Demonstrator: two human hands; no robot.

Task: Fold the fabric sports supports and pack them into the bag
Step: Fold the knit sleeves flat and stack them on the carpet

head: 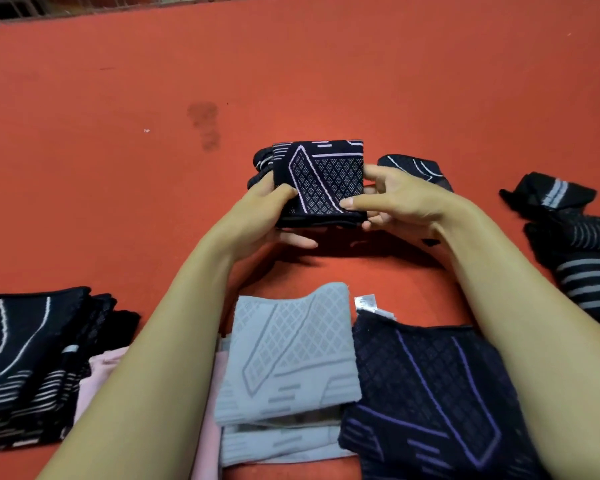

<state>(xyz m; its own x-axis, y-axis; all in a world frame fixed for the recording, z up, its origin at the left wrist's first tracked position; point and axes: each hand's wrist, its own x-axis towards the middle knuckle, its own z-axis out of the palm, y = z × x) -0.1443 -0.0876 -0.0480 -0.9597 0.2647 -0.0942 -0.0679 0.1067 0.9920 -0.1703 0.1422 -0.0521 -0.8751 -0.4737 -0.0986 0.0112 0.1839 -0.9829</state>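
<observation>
Hands meet over the middle of the red floor (118, 168), both holding one folded dark support (321, 180) with a pale diamond mesh and lilac lines. At its left edge the left hand (267, 209) pinches it, thumb on top and fingers curled beneath; at its right edge the right hand (399, 199) grips it, thumb lying across the lower front and fingers wrapped behind. This support is held just above the floor, and a shadow lies under it. More dark supports (262, 164) peek out behind its left edge, and another dark piece with white curved lines (413, 169) lies just beyond the right hand. Near the bottom, between the two forearms, a light grey support (291, 351) with the same diamond pattern lies on top of other grey pieces. Beside it on the right lies a navy support with purple lines (430, 393), a small white label (366, 302) showing at its upper corner. A pink piece (97, 375) shows under the left forearm. At the lower left sits a stack of black supports with white stripes (25, 365). On the far right lies a loose heap of black supports with grey stripes (575, 251). A dark stain (203, 124) marks the floor farther off, and a wire grid (84, 6) runs along the top edge. No bag can be made out in this view
</observation>
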